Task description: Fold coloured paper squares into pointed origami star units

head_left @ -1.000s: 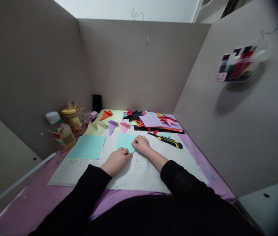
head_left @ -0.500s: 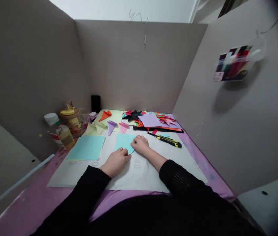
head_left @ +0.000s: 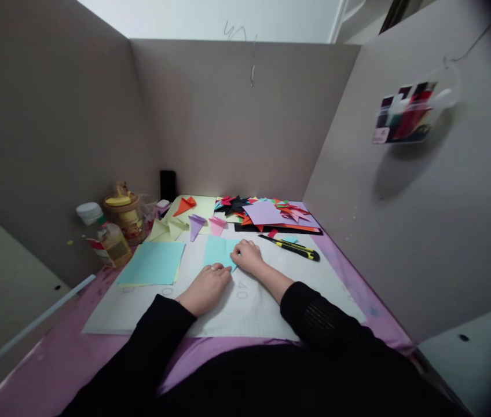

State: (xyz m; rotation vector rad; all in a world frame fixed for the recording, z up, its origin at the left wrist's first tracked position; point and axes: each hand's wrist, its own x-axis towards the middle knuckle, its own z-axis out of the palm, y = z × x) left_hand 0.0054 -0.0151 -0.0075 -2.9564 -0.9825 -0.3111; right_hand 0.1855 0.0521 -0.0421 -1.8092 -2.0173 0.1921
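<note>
Sheet (head_left: 218, 250) under both hands: thin matt paper, light blue. Mat (head_left: 245, 301) smooth, pale, w/ printed grid. Knife (head_left: 291, 248) glossy plastic. Walls (head_left: 228, 127) matt cardboard. Bottle (head_left: 109, 237) clear plastic.

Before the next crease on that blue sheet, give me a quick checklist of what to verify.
1. Left hand flat on the light blue paper: ok, at its near edge.
2. Right hand on the paper's right edge: ok, fingertips pressing.
3. Paper lies on the white grid mat: ok.
4. Utility knife apart from both hands: ok, beyond the right hand.
5. Knife blade retracted: cannot tell.
6. Edges aligned under the fingers: cannot tell, hidden.
</note>
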